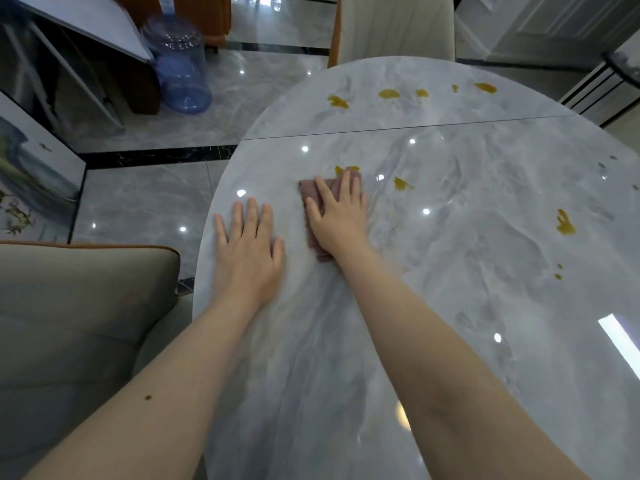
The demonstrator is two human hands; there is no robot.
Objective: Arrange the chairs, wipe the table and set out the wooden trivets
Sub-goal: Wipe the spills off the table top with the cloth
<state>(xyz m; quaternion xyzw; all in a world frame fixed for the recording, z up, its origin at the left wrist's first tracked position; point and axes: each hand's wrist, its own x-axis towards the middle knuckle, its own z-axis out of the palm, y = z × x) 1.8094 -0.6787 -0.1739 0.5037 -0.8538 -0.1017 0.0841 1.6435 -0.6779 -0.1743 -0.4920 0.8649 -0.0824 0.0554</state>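
Right hand (337, 216) lies flat, fingers straight, pressing a folded mauve cloth (311, 197) onto the glossy marble-look worktop (485, 306), just short of a yellow-brown smear (343, 169). Left hand (247, 244) lies open, palm down on bare worktop beside it, holding nothing. More spills (565, 223) sit well apart, right and far side. Cloth looks thin, soft, light, likely to bunch or slide on the slick surface; best held under a spread palm. No trivets in view. Beige chair (69, 306) at left edge.
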